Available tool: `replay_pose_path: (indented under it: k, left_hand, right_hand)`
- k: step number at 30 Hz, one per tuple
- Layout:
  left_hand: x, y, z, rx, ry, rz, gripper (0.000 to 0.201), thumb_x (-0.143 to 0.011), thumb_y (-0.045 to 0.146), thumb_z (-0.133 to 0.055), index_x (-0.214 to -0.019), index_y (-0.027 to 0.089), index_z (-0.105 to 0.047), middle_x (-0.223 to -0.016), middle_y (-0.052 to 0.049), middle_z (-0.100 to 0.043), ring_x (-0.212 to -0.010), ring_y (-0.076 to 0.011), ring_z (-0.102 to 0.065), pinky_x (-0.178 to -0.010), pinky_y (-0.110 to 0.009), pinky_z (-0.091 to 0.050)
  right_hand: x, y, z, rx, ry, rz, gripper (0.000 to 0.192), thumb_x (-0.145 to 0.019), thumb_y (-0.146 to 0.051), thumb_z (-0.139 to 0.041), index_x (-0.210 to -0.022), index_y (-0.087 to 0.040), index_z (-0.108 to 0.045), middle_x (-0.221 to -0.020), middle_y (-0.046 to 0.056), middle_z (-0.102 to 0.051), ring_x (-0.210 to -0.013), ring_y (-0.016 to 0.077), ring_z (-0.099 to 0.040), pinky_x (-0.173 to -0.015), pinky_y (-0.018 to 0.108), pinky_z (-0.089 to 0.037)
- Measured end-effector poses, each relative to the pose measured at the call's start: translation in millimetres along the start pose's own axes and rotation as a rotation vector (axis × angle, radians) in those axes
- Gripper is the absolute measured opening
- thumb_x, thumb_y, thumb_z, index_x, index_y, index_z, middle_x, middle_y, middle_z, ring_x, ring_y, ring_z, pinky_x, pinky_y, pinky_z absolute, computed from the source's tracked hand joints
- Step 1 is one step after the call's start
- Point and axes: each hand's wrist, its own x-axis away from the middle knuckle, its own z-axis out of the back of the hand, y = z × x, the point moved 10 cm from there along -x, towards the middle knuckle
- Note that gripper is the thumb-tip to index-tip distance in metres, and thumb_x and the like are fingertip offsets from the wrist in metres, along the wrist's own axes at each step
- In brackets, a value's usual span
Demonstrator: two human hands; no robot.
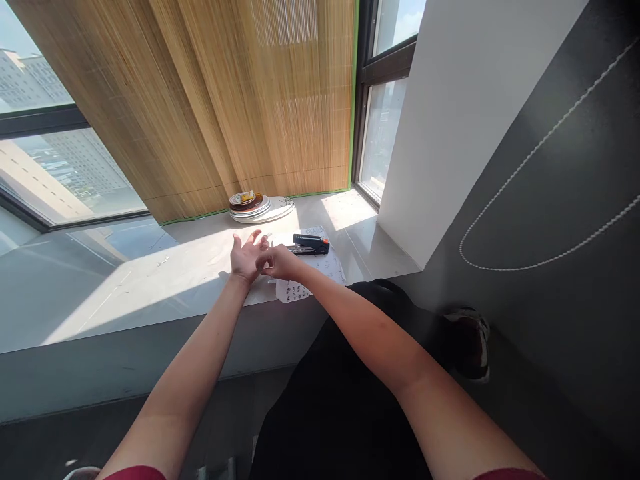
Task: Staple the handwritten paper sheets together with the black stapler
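Observation:
My left hand (247, 257) is turned palm up over the windowsill, fingers spread and slightly curled. A small pale bit shows by its fingertips, too small to name. Close against its palm side, my right hand (281, 262) has thumb and fingers pinched together; whatever may be between them is hidden. Just beyond the right hand lies a black stapler (311, 245) with an orange-red patch at its right end. Beneath it are sheets of paper (327, 267) with handwriting, one corner (293, 291) hanging over the sill's front edge.
A stack of plates (250, 212) stands at the back of the sill (190, 263), by a bamboo blind (260, 100). Windows flank the blind. On the right are a white wall column (440, 133) and a hanging beaded cord (530, 157). My black-clad leg (345, 400) is against the sill.

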Motion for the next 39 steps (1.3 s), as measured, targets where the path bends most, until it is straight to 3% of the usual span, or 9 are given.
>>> replay_pose_path:
  k: [7, 14, 19, 26, 32, 34, 37, 39]
  left_hand:
    - [-2, 0, 2.6, 0.021, -0.001, -0.001, 0.068, -0.113, 0.075, -0.032, -0.124, 0.018, -0.067, -0.095, -0.011, -0.066, -0.071, -0.0217, -0.064, -0.068, -0.036, -0.06]
    - [-5, 2, 3.8, 0.016, -0.029, -0.018, 0.069, -0.114, 0.073, -0.029, -0.118, 0.017, -0.067, -0.094, -0.011, -0.066, -0.072, -0.0215, -0.063, -0.066, -0.033, -0.057]
    - [-4, 1, 3.5, -0.011, -0.013, -0.01, 0.068, -0.114, 0.073, -0.029, -0.118, 0.018, -0.067, -0.094, -0.011, -0.066, -0.072, -0.022, -0.064, -0.065, -0.034, -0.057]
    - [-2, 3, 0.0, -0.032, -0.028, -0.025, 0.069, -0.115, 0.072, -0.026, -0.115, 0.017, -0.067, -0.093, -0.01, -0.066, -0.07, -0.0211, -0.064, -0.063, -0.033, -0.056]
    - [0, 1, 0.0, -0.021, 0.005, -0.007, 0.067, -0.115, 0.072, -0.028, -0.119, 0.018, -0.067, -0.093, -0.01, -0.065, -0.072, -0.0225, -0.064, -0.067, -0.035, -0.058]
    - [0, 1, -0.5, -0.014, -0.006, -0.012, 0.066, -0.115, 0.071, -0.029, -0.118, 0.018, -0.067, -0.092, -0.01, -0.065, -0.071, -0.022, -0.064, -0.066, -0.034, -0.057]
    - [-1, 2, -0.3, -0.011, -0.03, -0.021, 0.065, -0.115, 0.071, -0.029, -0.116, 0.018, -0.067, -0.092, -0.01, -0.065, -0.069, -0.0214, -0.063, -0.064, -0.033, -0.055]
    - [-3, 2, 1.6, -0.019, -0.03, -0.018, 0.065, -0.115, 0.072, -0.029, -0.116, 0.019, -0.066, -0.092, -0.009, -0.066, -0.07, -0.0217, -0.063, -0.063, -0.033, -0.055]
  right_hand:
    - [-1, 4, 3, -0.052, 0.069, -0.009, 0.017, -0.083, -0.002, -0.079, -0.081, -0.018, -0.079, -0.082, 0.0, -0.078, -0.074, 0.0141, -0.06, -0.076, 0.026, -0.045]
    - [2, -3, -9, -0.1, -0.105, 0.017, 0.02, -0.078, 0.001, -0.079, -0.074, -0.018, -0.076, -0.077, -0.002, -0.075, -0.071, 0.013, -0.06, -0.074, 0.025, -0.045]
    - [-1, 4, 3, -0.061, 0.064, -0.011, 0.017, -0.08, -0.001, -0.081, -0.079, -0.017, -0.077, -0.08, -0.001, -0.077, -0.075, 0.0139, -0.062, -0.075, 0.025, -0.045]
    - [3, -11, -24, -0.068, -0.201, 0.094, 0.018, -0.079, -0.001, -0.082, -0.078, -0.018, -0.077, -0.077, -0.004, -0.077, -0.069, 0.0125, -0.062, -0.079, 0.027, -0.05]
    - [-1, 5, 4, -0.019, 0.058, -0.027, 0.014, -0.083, -0.005, -0.079, -0.081, -0.018, -0.076, -0.082, 0.0, -0.076, -0.076, 0.0147, -0.063, -0.076, 0.027, -0.046]
    - [0, 3, -2, -0.028, 0.004, -0.008, 0.015, -0.082, -0.004, -0.079, -0.079, -0.018, -0.075, -0.081, 0.0, -0.076, -0.075, 0.0147, -0.062, -0.076, 0.027, -0.046]
    - [4, -9, -23, -0.114, -0.208, 0.108, 0.016, -0.08, -0.003, -0.08, -0.079, -0.018, -0.075, -0.078, -0.002, -0.076, -0.072, 0.0134, -0.061, -0.075, 0.027, -0.047]
    - [5, -13, -21, -0.156, -0.225, 0.148, 0.015, -0.08, -0.005, -0.081, -0.079, -0.018, -0.075, -0.078, -0.002, -0.075, -0.071, 0.0128, -0.06, -0.075, 0.027, -0.047]
